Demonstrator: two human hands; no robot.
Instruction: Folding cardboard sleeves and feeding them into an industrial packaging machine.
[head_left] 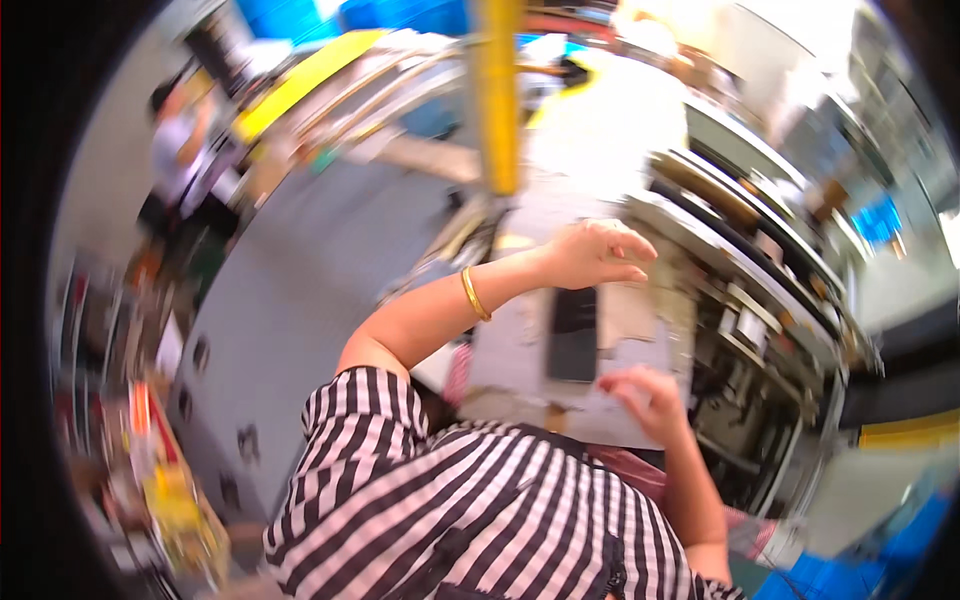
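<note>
My left hand (598, 252), with a gold bangle (475, 293) on its forearm, is held over the far part of a pale work surface (510, 345). Its fingers and thumb are apart, and nothing shows between them. Below it, a black flat rectangular piece (573, 338) lies lengthwise on the surface, beside a brown cardboard-like sheet (628, 315). My right hand (652, 402) is off the near right corner of the black piece. Its fingers are bent but apart from the thumb, with nothing seen in them. Motion blurs the hand slightly.
A yellow post (497, 100) rises beyond my left hand. A large grey panel (310, 260) stands on the left. Metal machinery or racking (740, 230) runs along the right. Another person (185, 150) is at the far left. Blue objects (840, 570) lie at the lower right.
</note>
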